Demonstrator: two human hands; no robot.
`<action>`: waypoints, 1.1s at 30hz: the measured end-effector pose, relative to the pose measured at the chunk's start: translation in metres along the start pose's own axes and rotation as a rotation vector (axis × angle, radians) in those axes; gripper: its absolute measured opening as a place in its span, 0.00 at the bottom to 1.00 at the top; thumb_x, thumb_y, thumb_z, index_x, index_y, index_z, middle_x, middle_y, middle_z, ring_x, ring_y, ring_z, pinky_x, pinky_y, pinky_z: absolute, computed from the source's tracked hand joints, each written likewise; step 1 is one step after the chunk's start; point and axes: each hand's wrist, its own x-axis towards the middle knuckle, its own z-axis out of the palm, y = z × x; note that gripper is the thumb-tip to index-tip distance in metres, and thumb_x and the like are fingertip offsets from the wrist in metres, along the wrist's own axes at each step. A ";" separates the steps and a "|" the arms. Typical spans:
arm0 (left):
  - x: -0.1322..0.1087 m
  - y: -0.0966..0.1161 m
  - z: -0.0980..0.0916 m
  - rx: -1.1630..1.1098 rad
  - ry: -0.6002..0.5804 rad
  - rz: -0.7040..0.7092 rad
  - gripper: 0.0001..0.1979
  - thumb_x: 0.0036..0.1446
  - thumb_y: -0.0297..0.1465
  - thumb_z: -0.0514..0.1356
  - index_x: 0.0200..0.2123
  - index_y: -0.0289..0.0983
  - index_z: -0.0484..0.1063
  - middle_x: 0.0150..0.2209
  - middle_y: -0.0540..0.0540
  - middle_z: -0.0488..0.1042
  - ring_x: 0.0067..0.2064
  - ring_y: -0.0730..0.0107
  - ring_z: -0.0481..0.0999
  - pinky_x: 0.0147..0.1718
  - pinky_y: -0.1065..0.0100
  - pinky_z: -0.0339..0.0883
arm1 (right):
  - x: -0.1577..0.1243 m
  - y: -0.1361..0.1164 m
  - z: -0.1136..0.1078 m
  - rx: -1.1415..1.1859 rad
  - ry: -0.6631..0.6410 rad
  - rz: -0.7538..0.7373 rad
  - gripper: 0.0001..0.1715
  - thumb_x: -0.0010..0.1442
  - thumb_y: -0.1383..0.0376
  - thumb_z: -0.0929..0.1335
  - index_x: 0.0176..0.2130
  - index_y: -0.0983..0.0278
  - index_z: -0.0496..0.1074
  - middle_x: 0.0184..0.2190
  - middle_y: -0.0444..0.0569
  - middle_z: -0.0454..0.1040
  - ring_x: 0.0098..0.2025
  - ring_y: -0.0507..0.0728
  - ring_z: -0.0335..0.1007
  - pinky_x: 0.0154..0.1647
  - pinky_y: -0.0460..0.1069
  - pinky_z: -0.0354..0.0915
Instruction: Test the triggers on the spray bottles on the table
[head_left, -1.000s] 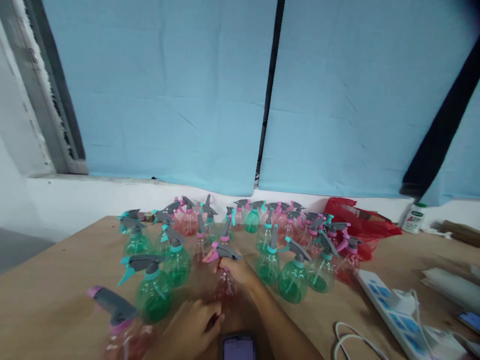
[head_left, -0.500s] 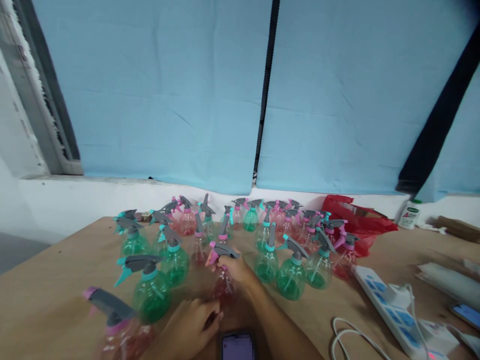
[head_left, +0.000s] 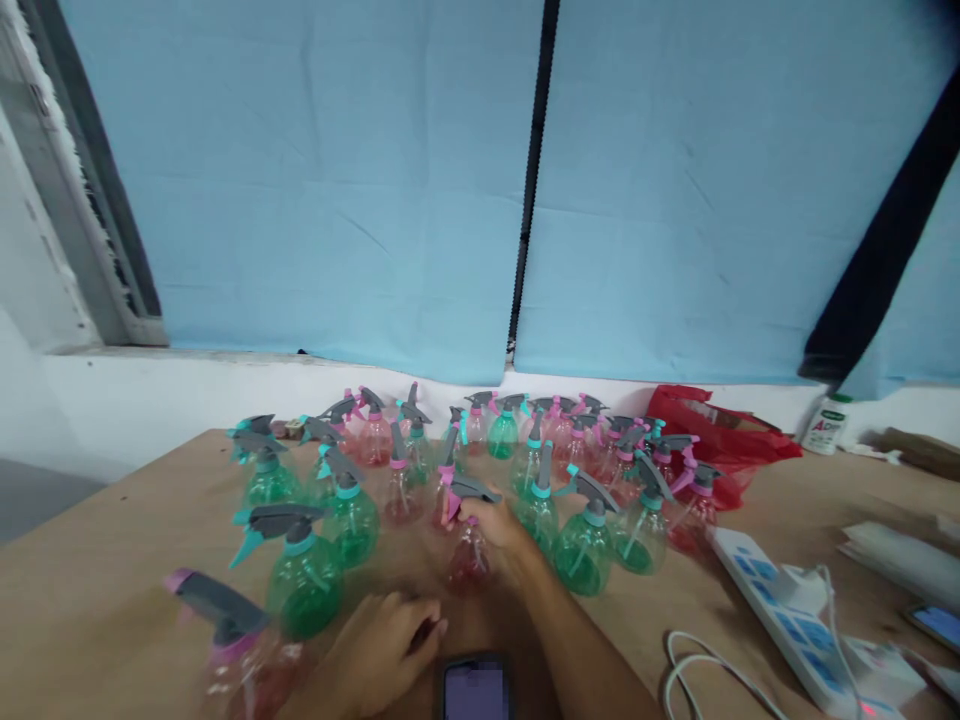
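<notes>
My right hand [head_left: 489,522] is wrapped around the neck and trigger of a pink spray bottle [head_left: 470,565] with a grey head, which is upright in the middle of the table. The hand covers part of its neck. My left hand [head_left: 390,640] rests on the tabletop nearer to me, its fingers curled in and nothing visible in them. Left of it stands another pink spray bottle [head_left: 255,680], and just behind that a green spray bottle [head_left: 304,590]. Right of my right forearm is a green spray bottle [head_left: 583,555].
Several more pink and green spray bottles [head_left: 502,435] stand toward the wall. A phone [head_left: 475,690] lies at the front edge. On the right are a power strip [head_left: 780,620] with a white cable [head_left: 679,665], a red plastic bag [head_left: 712,440] and a white bottle [head_left: 825,425].
My right hand and the pink spray bottle in it have shifted to the right and slightly upward in the view. My left hand has stayed almost still.
</notes>
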 end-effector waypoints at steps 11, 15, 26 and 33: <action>0.000 0.001 -0.001 0.005 -0.003 -0.012 0.19 0.73 0.40 0.48 0.34 0.41 0.73 0.32 0.46 0.80 0.36 0.59 0.79 0.33 0.65 0.60 | 0.001 -0.008 -0.003 -0.052 -0.042 -0.065 0.20 0.46 0.64 0.65 0.34 0.63 0.83 0.22 0.45 0.79 0.23 0.55 0.71 0.27 0.46 0.65; 0.000 0.002 -0.002 0.001 -0.005 -0.012 0.20 0.73 0.40 0.48 0.33 0.41 0.73 0.31 0.46 0.79 0.34 0.60 0.79 0.32 0.65 0.58 | 0.000 0.002 -0.001 0.031 0.036 -0.073 0.14 0.45 0.65 0.65 0.27 0.64 0.81 0.23 0.47 0.78 0.24 0.55 0.72 0.30 0.47 0.67; 0.002 0.001 0.000 0.031 -0.014 -0.010 0.19 0.73 0.40 0.48 0.34 0.41 0.72 0.32 0.47 0.80 0.35 0.59 0.80 0.30 0.64 0.53 | 0.003 0.001 -0.005 -0.030 -0.022 -0.039 0.19 0.43 0.65 0.64 0.31 0.62 0.81 0.23 0.45 0.78 0.25 0.54 0.68 0.28 0.46 0.60; 0.003 -0.003 0.005 0.009 -0.008 -0.012 0.19 0.73 0.40 0.48 0.34 0.41 0.73 0.32 0.47 0.80 0.35 0.60 0.79 0.31 0.63 0.53 | 0.007 0.017 -0.001 0.006 0.100 -0.050 0.09 0.43 0.65 0.65 0.22 0.62 0.76 0.21 0.45 0.75 0.26 0.54 0.67 0.32 0.47 0.64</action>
